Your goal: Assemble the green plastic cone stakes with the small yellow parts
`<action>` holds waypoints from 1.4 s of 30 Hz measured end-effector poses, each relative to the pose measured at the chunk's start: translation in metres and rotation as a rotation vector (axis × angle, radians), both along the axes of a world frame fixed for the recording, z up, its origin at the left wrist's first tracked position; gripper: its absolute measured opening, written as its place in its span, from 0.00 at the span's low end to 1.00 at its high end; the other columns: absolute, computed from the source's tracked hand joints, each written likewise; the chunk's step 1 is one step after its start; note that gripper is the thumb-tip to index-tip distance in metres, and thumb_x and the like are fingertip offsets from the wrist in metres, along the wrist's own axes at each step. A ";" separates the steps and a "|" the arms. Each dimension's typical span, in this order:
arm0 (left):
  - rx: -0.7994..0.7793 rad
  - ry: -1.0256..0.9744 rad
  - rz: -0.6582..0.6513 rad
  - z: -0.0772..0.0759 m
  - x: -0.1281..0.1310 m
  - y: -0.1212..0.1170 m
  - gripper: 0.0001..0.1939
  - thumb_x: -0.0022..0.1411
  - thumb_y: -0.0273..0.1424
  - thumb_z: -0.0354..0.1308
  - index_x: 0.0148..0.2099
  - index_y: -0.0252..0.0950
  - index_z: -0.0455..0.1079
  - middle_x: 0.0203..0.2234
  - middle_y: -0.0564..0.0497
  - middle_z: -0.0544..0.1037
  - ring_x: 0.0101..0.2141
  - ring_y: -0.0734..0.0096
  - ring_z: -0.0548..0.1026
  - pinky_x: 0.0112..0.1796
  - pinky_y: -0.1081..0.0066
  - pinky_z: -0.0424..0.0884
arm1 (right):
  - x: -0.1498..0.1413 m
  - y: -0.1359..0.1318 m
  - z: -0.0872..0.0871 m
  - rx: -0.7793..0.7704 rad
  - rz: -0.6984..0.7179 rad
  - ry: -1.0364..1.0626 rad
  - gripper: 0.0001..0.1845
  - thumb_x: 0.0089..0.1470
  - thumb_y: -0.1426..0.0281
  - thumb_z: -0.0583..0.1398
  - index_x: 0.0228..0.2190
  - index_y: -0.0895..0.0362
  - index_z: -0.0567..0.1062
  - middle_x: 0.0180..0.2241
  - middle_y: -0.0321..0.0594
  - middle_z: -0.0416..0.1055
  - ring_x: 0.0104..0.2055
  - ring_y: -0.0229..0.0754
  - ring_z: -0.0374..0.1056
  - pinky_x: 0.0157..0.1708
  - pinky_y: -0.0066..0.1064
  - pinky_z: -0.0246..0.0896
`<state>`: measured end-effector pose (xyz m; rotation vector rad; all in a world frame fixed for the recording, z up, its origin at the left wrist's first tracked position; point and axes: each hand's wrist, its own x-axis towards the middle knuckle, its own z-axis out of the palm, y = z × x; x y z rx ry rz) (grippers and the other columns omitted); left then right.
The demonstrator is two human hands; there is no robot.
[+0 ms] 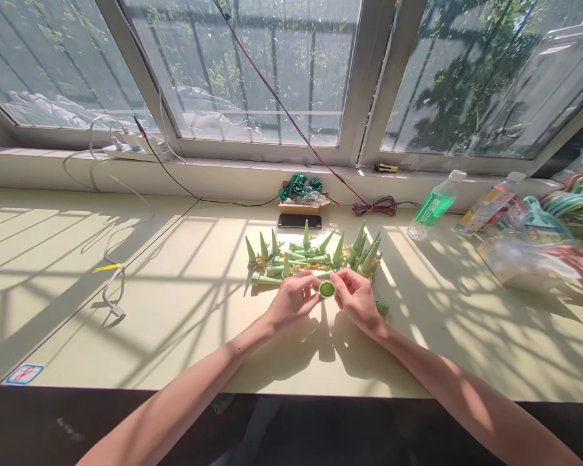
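Note:
Over the table, my left hand (296,298) is closed on a green plastic piece (327,289), its round hollow-looking end turned towards me. My right hand (357,299) is pinched at the right rim of that piece. Whatever lies between those fingertips is too small to make out. Just beyond both hands is a cluster of light green cone-shaped pieces (306,236), several upright and others lying on their sides. Small orange-yellow parts (315,266) show among them. Partly behind my right wrist lies another green piece (382,307).
Behind the cones are a black phone (300,221) and a small box (298,209) with green material. A bottle (432,206), coiled wires (376,206) and green hangers (539,220) stand or lie to the right. Another person's hand (580,262) is at the far right; a cable (111,291) lies left.

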<state>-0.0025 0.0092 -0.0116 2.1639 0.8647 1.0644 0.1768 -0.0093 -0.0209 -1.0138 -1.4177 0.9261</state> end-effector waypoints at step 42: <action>0.220 0.014 0.127 -0.003 -0.001 0.001 0.07 0.64 0.32 0.62 0.44 0.35 0.73 0.34 0.49 0.74 0.23 0.78 0.67 0.27 0.74 0.68 | 0.000 0.002 0.001 -0.066 -0.029 0.047 0.21 0.60 0.53 0.60 0.24 0.54 0.67 0.14 0.27 0.59 0.13 0.33 0.54 0.14 0.27 0.49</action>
